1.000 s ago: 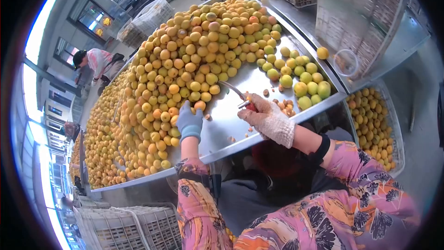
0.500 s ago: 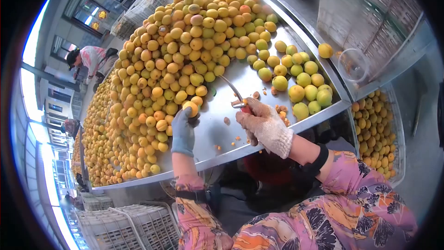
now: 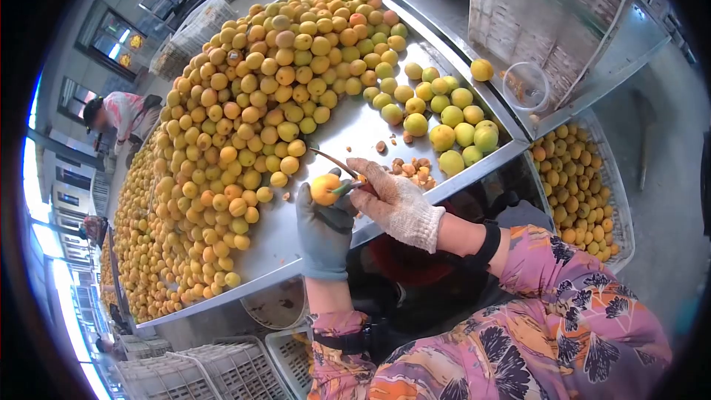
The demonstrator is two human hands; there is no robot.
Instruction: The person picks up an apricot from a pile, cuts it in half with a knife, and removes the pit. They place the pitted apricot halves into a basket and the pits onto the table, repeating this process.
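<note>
My left hand [image 3: 324, 226], in a grey-blue glove, is closed round a yellow-orange apricot [image 3: 324, 190] near the front edge of the metal table. Beside it, my right hand [image 3: 400, 204] wears a stained white knitted glove and grips a thin curved knife [image 3: 335, 162]. The blade points up and left above the apricot, while most of the handle is hidden in the glove. Both hands are close together, the right fingertips right at the fruit. Behind them lie brownish apricot scraps [image 3: 412, 170] and a group of greener apricots [image 3: 464, 133].
A large heap of apricots [image 3: 244, 104] covers the left of the metal table [image 3: 275, 241]. At right are a clear plastic cup [image 3: 526, 87], a tall crate [image 3: 544, 22] and a crate of apricots [image 3: 574, 192]. Stacked crates [image 3: 200, 378] stand lower left; another person [image 3: 126, 115] bends beyond the heap.
My left hand has drawn back from the heap with the apricot, toward my right hand. The knife hand has turned and come closer to the fruit. The whole view has shifted.
</note>
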